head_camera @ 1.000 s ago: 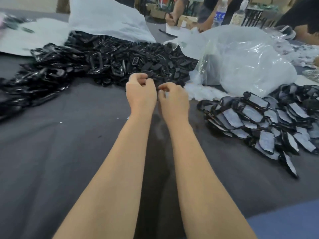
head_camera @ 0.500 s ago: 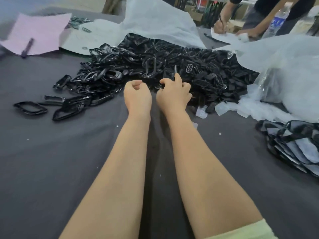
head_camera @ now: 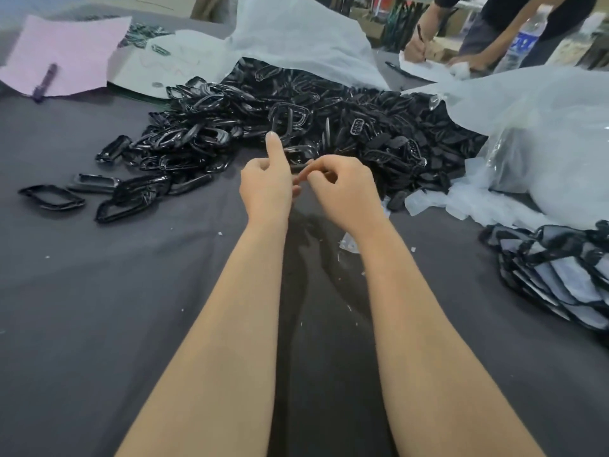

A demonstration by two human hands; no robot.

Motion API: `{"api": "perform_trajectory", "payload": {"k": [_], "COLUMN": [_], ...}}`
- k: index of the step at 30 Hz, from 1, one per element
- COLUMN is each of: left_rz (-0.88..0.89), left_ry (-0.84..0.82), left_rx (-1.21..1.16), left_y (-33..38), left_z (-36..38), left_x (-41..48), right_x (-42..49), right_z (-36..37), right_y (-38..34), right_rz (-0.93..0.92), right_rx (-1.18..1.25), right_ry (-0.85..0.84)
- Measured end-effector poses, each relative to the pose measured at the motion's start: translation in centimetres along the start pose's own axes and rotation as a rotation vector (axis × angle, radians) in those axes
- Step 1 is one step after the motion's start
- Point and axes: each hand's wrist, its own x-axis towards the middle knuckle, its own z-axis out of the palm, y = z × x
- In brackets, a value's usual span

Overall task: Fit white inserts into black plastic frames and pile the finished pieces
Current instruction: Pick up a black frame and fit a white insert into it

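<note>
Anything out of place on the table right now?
Minor only: a few glossy black plastic frames lie strayed left of the main black frame heap, and small white scraps litter the dark cloth by the right forearm.

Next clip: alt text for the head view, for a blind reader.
The left hand and right hand meet over a dark table, fingers curled, left index finger raised, before a heap of black frames; anything held between them is hidden. At the right lie piled finished pieces, loose white inserts beyond them.

Near grey cloth (head_camera: 99, 324) lies open; black frames (head_camera: 362, 127) heap ahead, plastic bag (head_camera: 543, 133) and finished pile (head_camera: 560, 275) crowd the right.
</note>
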Motion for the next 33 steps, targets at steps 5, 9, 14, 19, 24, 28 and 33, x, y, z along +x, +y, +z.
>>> {"api": "perform_trajectory", "payload": {"k": [5, 9, 14, 19, 24, 28, 33], "left_rz": [-0.036, -0.110, -0.024, 0.042, 0.108, 0.125, 0.119], "left_ry": [-0.104, -0.172, -0.152, -0.061, -0.040, -0.006, 0.009], "left_rx": [0.125, 0.060, -0.150, -0.286, -0.277, -0.264, -0.249], "left_y": [0.0, 0.1, -0.9, -1.5, -1.9, -2.0, -2.0], "left_z": [-0.6, -0.7, -1.0, -1.1, -0.7, -0.5, -0.5], "left_x": [-2.0, -4.0, -5.8, -5.9, -5.7, -5.6, -5.3], "right_x": [-2.6, -3.9, -4.6, -4.5, -3.5, -2.9, -2.6], "right_z": [-3.7, -4.2, -3.8, -2.7, -1.5, -0.7, -0.7], "right_y": [0.7, 1.3, 3.2, 4.0, 3.4, 3.5, 3.4], "right_rz": [-0.007, 0.024, 0.187, 0.197, 0.236, 0.297, 0.282], "right_rx": [-0.016, -0.009, -0.041, -0.235, -0.477, -0.586, -0.533], "right_ry": [-0.151, -0.079, 0.194, 0.100, -0.037, -0.037, 0.042]}}
